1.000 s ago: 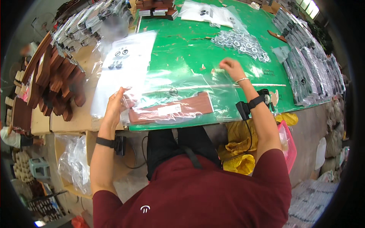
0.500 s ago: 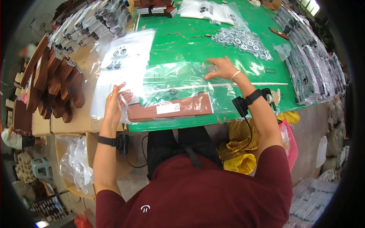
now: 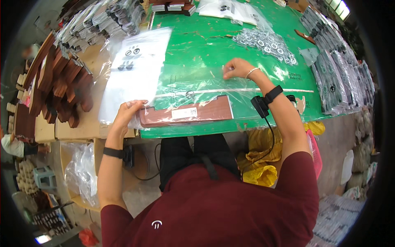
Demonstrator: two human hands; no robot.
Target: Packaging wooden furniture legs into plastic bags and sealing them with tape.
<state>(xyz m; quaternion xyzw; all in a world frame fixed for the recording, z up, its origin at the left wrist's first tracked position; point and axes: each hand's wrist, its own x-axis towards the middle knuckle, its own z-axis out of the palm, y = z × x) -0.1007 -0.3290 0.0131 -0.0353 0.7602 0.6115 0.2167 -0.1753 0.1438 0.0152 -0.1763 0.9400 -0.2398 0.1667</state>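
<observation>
"In the head view, what do the hands do?"
"The left hand (image 3: 126, 116) grips the left end of a clear plastic bag (image 3: 193, 84) between thumb and fingers. The right hand (image 3: 240, 69) has its fingers curled together over the far right part of this bag; if they pinch the film, I cannot tell."
"And the brown board (image 3: 212, 110)?"
"It lies flat along the near edge of the green table (image 3: 197, 37): long, smooth, with a stepped far edge and a white label (image 3: 184, 113), seen through thin, shiny film."
"Which containers are there?"
"Below, at left, a cardboard carton (image 3: 98, 156) holds crumpled clear plastic (image 3: 82, 173). At right, flat grey packs (image 3: 333, 84) stand close together in glossy wrapping, and pale round rings (image 3: 267, 46) make a loose heap on the table"
</observation>
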